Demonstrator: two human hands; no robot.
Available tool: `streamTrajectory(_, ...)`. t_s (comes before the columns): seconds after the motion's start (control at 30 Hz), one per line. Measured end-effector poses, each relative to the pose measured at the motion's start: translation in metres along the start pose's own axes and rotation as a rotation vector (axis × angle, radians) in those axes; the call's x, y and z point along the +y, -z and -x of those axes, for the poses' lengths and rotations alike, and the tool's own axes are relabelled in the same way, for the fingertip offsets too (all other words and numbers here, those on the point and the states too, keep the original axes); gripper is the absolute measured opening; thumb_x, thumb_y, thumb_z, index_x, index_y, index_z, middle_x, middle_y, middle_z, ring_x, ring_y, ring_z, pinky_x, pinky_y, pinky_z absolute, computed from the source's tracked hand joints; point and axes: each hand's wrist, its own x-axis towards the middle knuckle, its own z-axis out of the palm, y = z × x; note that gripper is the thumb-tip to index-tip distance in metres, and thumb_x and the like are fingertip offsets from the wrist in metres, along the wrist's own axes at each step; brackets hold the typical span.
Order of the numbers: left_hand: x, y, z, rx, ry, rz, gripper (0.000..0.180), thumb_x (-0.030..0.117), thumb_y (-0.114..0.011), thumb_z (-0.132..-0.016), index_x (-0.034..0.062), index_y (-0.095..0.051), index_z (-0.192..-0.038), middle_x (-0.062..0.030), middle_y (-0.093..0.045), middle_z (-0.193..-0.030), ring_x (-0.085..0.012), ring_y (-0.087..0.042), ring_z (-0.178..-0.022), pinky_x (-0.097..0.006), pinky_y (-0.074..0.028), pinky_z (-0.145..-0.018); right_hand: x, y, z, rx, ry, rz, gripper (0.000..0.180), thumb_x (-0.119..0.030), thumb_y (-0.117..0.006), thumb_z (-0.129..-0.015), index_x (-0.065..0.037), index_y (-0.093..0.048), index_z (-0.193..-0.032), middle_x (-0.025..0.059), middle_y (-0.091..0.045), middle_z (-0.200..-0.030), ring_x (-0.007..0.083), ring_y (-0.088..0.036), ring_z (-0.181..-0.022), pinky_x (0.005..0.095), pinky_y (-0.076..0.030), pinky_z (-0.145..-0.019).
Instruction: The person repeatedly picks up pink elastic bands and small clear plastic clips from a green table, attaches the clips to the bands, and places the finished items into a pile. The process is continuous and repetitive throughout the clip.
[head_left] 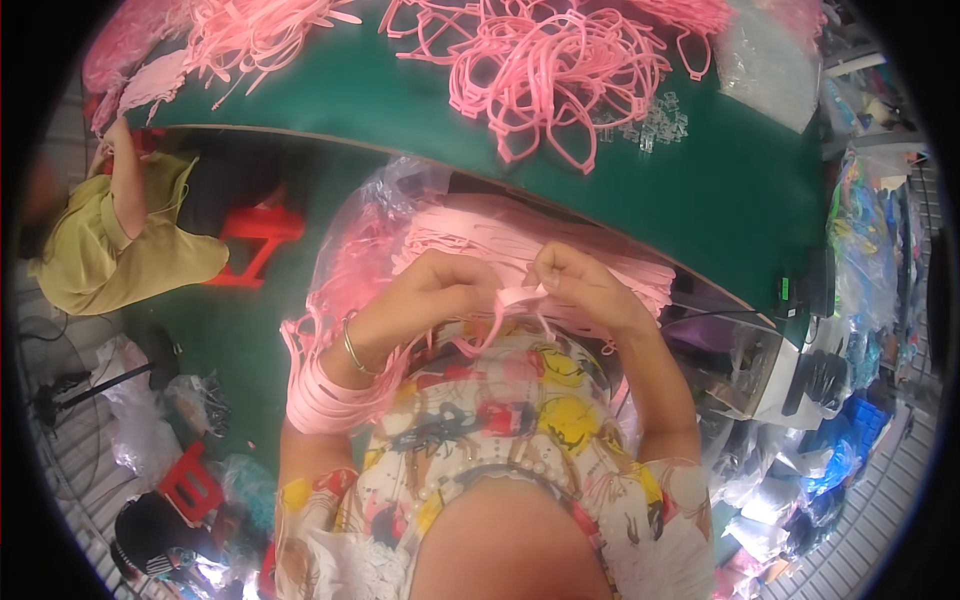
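Note:
Close in front of my body, my left hand (pixel 462 287) and my right hand (pixel 580 284) are a short way apart, fingers closed in a pinch. A narrow pink strap (pixel 517 296) runs between them, gripped at both sides, with a loose part hanging below. What lies inside the fingertips is too small to make out. Several more pink straps (pixel 325 392) hang in loops around my left forearm, below a bracelet (pixel 351 345). Just beyond my hands, a thick bundle of pink straps (pixel 440 228) lies by the table edge.
On the green table (pixel 720 190) sit a tangled heap of pink loops (pixel 550 80), small clear plastic pieces (pixel 660 122) and a clear bag (pixel 770 65). At left, a person in an olive top (pixel 130 250) is near a red stool (pixel 262 240). Bags crowd the right.

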Motion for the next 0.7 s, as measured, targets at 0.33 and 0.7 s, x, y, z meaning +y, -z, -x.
streamTrajectory(0.33,-0.012,0.000,0.000,0.067,0.077,-0.081,0.018,0.017,-0.062,-0.086,-0.0004,-0.066,-0.081,-0.0012,-0.062,-0.070,-0.0062,-0.057,-0.063,-0.020,-0.045,-0.055,-0.027,-0.001,0.017,0.007,0.060,0.253,0.009,-0.010,-0.055,-0.090,-0.002,-0.053,-0.089,-0.0002,-0.053,-0.082,0.0089,-0.049,-0.077,0.0262,-0.043,-0.073)
streamTrajectory(0.7,-0.009,0.000,0.009,0.066,0.179,-0.116,0.013,0.012,-0.066,-0.085,-0.0002,-0.067,-0.079,-0.0011,-0.061,-0.069,-0.0073,-0.058,-0.064,-0.021,-0.046,-0.059,-0.024,0.010,0.020,-0.048,0.154,0.356,0.011,-0.004,-0.067,-0.081,0.000,-0.063,-0.090,0.0041,-0.063,-0.088,0.0102,-0.059,-0.081,0.0258,-0.048,-0.072)
